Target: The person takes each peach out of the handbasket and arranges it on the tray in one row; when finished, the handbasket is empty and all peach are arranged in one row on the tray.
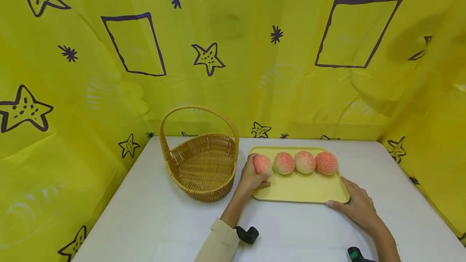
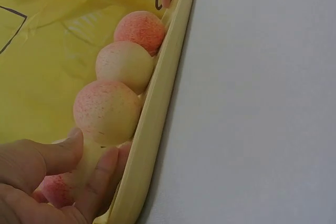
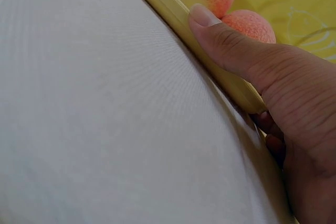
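Note:
My left hand (image 1: pixel 251 176) holds the leftmost peach (image 1: pixel 261 164) at the left end of a yellow tray (image 1: pixel 298 191). In the left wrist view, its thumb and fingers (image 2: pixel 100 182) curl about that peach, which they partly hide. Three more pink-and-cream peaches sit in a row on the tray: one beside the held peach (image 1: pixel 284 163), a middle one (image 1: pixel 305 161) and a redder one (image 1: pixel 326 163) at the right. My right hand (image 1: pixel 358 203) grips the tray's front right corner, thumb over the rim and fingers partly hidden beneath it, as the right wrist view shows.
A wicker basket (image 1: pixel 214 191) with a tall arched handle stands left of the tray on the white table (image 1: pixel 145 213). Behind and at the sides hangs a yellow cloth (image 1: pixel 233 92) with starfish drawings. Black wrist devices (image 1: pixel 247 235) show near both forearms.

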`<state>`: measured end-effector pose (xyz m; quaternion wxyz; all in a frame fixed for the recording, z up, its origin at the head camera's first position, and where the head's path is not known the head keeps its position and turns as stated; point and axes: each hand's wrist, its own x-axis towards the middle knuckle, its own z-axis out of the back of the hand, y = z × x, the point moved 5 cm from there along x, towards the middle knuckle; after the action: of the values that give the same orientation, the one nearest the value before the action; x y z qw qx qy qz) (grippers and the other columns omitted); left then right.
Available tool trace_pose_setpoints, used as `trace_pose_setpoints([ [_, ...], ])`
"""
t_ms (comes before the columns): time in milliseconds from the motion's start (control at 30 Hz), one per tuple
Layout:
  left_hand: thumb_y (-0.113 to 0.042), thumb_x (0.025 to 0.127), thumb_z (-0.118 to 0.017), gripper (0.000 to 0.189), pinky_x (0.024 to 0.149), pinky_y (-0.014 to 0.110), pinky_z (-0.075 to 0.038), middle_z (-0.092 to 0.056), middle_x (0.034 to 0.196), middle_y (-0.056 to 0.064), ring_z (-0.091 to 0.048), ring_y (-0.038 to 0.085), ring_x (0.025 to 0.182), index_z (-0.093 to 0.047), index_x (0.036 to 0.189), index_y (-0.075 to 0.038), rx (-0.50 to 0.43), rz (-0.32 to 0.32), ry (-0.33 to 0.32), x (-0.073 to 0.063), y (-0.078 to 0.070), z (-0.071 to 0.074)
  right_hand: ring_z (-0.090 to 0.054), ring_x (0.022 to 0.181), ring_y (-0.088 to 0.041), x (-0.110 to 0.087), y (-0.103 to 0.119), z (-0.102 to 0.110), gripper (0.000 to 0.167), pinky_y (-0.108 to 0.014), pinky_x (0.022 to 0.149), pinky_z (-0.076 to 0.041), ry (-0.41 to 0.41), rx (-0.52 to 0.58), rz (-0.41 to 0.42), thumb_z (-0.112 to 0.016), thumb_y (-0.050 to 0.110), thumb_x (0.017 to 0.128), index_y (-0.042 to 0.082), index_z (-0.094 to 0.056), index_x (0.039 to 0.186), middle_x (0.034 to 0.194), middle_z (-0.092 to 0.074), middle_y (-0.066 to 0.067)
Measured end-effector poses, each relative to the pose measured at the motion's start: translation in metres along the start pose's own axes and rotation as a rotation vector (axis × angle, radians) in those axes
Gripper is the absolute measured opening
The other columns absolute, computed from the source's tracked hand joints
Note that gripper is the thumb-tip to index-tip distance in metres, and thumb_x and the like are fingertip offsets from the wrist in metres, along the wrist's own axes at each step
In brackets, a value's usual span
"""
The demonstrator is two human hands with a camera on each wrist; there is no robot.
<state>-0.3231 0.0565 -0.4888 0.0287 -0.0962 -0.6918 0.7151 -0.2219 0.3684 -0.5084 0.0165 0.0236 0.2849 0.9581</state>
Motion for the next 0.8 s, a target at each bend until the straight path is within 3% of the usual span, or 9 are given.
trace_pose_setpoints([
  [200, 0.013, 0.076, -0.075, 0.082, 0.059, 0.034, -0.060, -0.040, 0.139, 0.026, -0.069, 0.026, 0.079, -0.036, 0.143, -0.013, -0.022, -0.031, -0.035, 0.009, 0.003, -0.005, -0.029, 0.125, -0.058, -0.001, 0.000, 0.001, 0.103, -0.072, 0.092, -0.024, 0.004, 0.006, -0.004, -0.068, 0.053, 0.085, 0.000, -0.013, 0.155, 0.147, -0.026, -0.038],
  [400, 0.010, 0.073, -0.079, 0.083, 0.059, 0.033, -0.060, -0.040, 0.139, 0.023, -0.069, 0.031, 0.087, -0.037, 0.140, -0.015, -0.029, -0.032, -0.068, 0.014, 0.007, -0.003, -0.030, 0.125, -0.057, -0.002, 0.001, -0.003, 0.103, -0.071, 0.091, -0.025, -0.002, 0.013, 0.002, -0.069, 0.052, 0.085, 0.000, -0.014, 0.155, 0.147, -0.027, -0.038],
  [633, 0.012, 0.070, -0.081, 0.088, 0.057, 0.032, -0.059, -0.042, 0.138, 0.022, -0.067, 0.034, 0.093, -0.036, 0.140, -0.016, 0.012, -0.057, -0.082, 0.017, 0.008, -0.006, -0.029, 0.125, -0.058, -0.002, 0.001, -0.003, 0.104, -0.071, 0.092, -0.025, -0.005, -0.004, 0.000, -0.069, 0.053, 0.084, -0.001, -0.014, 0.154, 0.147, -0.027, -0.038],
  [800, 0.007, 0.067, -0.085, 0.088, 0.055, 0.029, -0.058, -0.045, 0.134, 0.022, -0.064, 0.039, 0.102, -0.036, 0.136, -0.016, 0.110, -0.088, -0.105, 0.018, 0.006, -0.005, -0.029, 0.125, -0.058, 0.000, 0.001, -0.001, 0.103, -0.070, 0.091, -0.026, -0.012, -0.004, 0.004, -0.069, 0.053, 0.084, 0.000, -0.015, 0.155, 0.147, -0.027, -0.038],
])
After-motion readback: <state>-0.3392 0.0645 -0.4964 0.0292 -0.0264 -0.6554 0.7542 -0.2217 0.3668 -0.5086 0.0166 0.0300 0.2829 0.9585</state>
